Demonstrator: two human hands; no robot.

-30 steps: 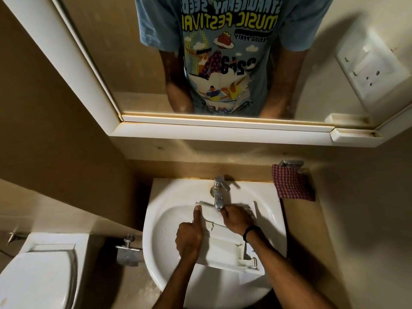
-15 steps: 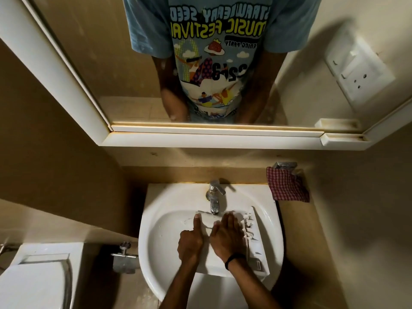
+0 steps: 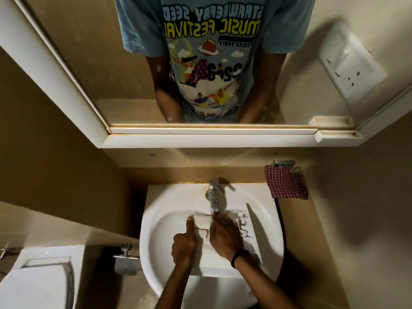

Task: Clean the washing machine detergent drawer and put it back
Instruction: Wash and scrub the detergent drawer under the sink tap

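The white detergent drawer lies in the white washbasin, its far end under the chrome tap. My left hand grips the drawer's left edge, thumb stretched along it toward the tap. My right hand, with a black band at the wrist, lies flat on the drawer's middle, fingers reaching toward the spout. The ribbed compartment walls show to the right of that hand. Whether water runs I cannot tell.
A red checked cloth hangs on the wall right of the basin. A white toilet stands at lower left, with a chrome valve beside the basin. A mirror cabinet juts out above.
The drawer has turned from a tilted position to lying lengthwise under the tap. My right hand went from gripping its far end to lying flat on top. The view shifted slightly.
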